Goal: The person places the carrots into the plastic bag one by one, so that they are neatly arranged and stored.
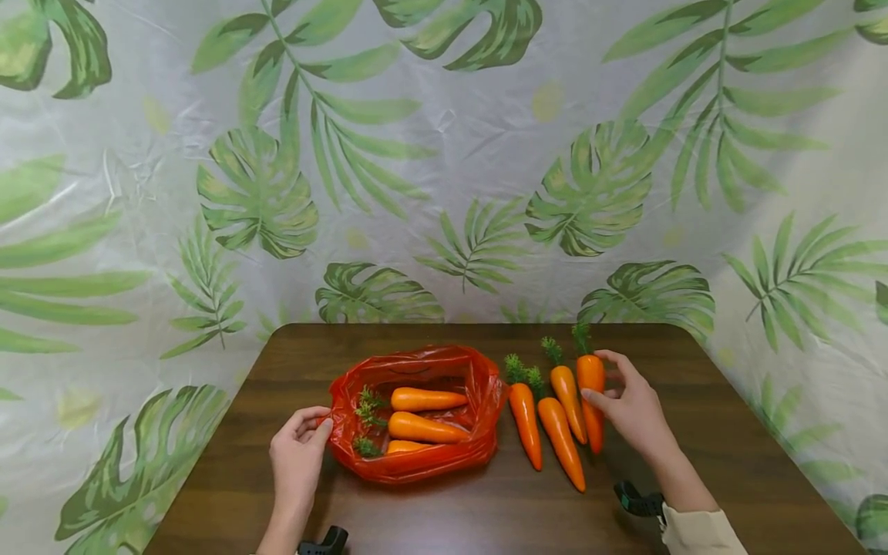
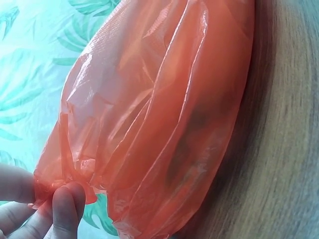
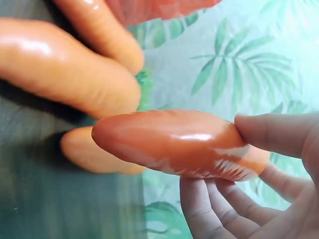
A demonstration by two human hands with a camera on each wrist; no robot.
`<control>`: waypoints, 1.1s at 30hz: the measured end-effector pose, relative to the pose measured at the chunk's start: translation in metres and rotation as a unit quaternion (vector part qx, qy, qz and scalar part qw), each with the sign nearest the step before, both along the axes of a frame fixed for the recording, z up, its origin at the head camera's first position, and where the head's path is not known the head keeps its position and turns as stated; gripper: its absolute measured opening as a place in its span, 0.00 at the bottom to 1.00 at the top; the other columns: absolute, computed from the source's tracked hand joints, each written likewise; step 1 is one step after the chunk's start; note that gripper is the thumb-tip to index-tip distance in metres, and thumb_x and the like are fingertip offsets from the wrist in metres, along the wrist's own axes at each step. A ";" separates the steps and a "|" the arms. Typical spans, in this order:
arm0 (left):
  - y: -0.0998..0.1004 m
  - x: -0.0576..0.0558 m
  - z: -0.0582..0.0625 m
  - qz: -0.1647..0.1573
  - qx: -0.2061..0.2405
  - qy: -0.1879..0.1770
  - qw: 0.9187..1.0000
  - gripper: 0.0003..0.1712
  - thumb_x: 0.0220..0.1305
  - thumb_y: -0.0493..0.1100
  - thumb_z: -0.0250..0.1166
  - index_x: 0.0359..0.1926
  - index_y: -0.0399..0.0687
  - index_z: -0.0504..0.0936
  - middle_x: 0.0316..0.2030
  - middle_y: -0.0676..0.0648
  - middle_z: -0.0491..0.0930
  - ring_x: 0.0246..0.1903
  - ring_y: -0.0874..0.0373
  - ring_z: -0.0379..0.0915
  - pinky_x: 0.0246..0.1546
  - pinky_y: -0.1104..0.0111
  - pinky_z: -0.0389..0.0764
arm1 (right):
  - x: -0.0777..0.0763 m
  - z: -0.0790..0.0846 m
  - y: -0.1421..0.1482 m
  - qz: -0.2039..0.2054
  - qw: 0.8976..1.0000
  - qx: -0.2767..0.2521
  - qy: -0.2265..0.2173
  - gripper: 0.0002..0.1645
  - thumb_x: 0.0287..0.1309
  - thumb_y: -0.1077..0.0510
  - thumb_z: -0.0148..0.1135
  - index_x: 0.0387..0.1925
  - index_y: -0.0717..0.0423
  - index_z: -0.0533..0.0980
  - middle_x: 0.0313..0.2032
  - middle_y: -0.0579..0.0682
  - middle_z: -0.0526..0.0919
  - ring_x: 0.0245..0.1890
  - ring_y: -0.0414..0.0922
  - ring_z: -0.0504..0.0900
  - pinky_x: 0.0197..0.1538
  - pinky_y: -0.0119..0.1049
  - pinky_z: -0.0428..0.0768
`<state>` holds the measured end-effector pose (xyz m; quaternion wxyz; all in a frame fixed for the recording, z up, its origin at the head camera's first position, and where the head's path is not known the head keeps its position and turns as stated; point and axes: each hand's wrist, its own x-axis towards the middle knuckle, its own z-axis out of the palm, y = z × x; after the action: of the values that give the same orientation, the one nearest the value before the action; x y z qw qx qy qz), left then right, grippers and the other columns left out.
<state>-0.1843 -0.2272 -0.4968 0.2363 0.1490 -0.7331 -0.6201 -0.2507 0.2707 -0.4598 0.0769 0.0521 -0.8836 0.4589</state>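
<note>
My left hand (image 1: 300, 449) pinches the left edge of a red plastic bag (image 1: 412, 472), thumb against fingers on the gathered film. The bag sits with its mouth spread open. Inside lie three orange carrots (image 1: 428, 427), their green tops toward my left hand. On the right, my right hand (image 1: 634, 407) holds a carrot (image 3: 174, 142) between the thumb and fingers, its leafy top pointing away from me and its tip toward me. Seen from the right wrist, this carrot is raised above the tabletop.
Between the bag and my right hand, three more carrots (image 1: 525, 426) lie side by side on the dark wooden table (image 1: 416, 528), green tops toward the back. A leaf-patterned sheet (image 1: 479, 169) hangs right behind the table's far edge.
</note>
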 end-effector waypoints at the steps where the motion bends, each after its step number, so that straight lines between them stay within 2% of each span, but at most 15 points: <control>1: 0.000 0.000 0.000 0.000 0.000 0.000 1.000 0.07 0.64 0.34 0.69 0.44 0.41 0.87 0.37 0.38 0.85 0.29 0.58 0.79 0.29 0.71 0.81 | 0.000 0.002 -0.001 -0.001 1.000 0.005 0.004 0.44 0.61 0.47 0.71 0.73 0.45 0.60 0.58 0.65 0.76 0.41 0.53 0.84 0.34 0.41 0.83; 9: 0.000 0.001 0.001 0.006 -0.015 -0.001 1.000 0.07 0.64 0.33 0.69 0.43 0.41 0.87 0.37 0.39 0.85 0.29 0.59 0.79 0.28 0.75 0.79 | 0.002 0.019 -0.016 0.009 1.000 0.009 0.020 0.43 0.61 0.49 0.72 0.72 0.43 0.62 0.59 0.64 0.76 0.42 0.54 0.84 0.35 0.42 0.83; 20: 0.002 0.001 0.002 0.000 -0.009 -0.002 1.000 0.07 0.64 0.33 0.69 0.44 0.40 0.87 0.37 0.37 0.85 0.29 0.59 0.78 0.28 0.75 0.78 | 0.003 0.032 -0.037 0.023 0.999 -0.013 0.026 0.41 0.60 0.52 0.72 0.71 0.40 0.63 0.59 0.61 0.75 0.43 0.55 0.84 0.35 0.43 0.84; 33: 0.003 0.001 0.002 0.003 -0.003 -0.008 1.000 0.07 0.63 0.35 0.70 0.43 0.41 0.87 0.37 0.39 0.85 0.28 0.59 0.79 0.28 0.74 0.78 | 0.002 0.051 -0.061 0.043 0.998 -0.025 0.036 0.40 0.61 0.52 0.72 0.71 0.38 0.64 0.61 0.57 0.74 0.45 0.55 0.82 0.39 0.44 0.84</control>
<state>-0.1833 -0.2238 -0.4949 0.2331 0.1557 -0.7364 -0.6157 -0.2492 0.2099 -0.4091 0.0899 0.1045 -0.8653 0.4819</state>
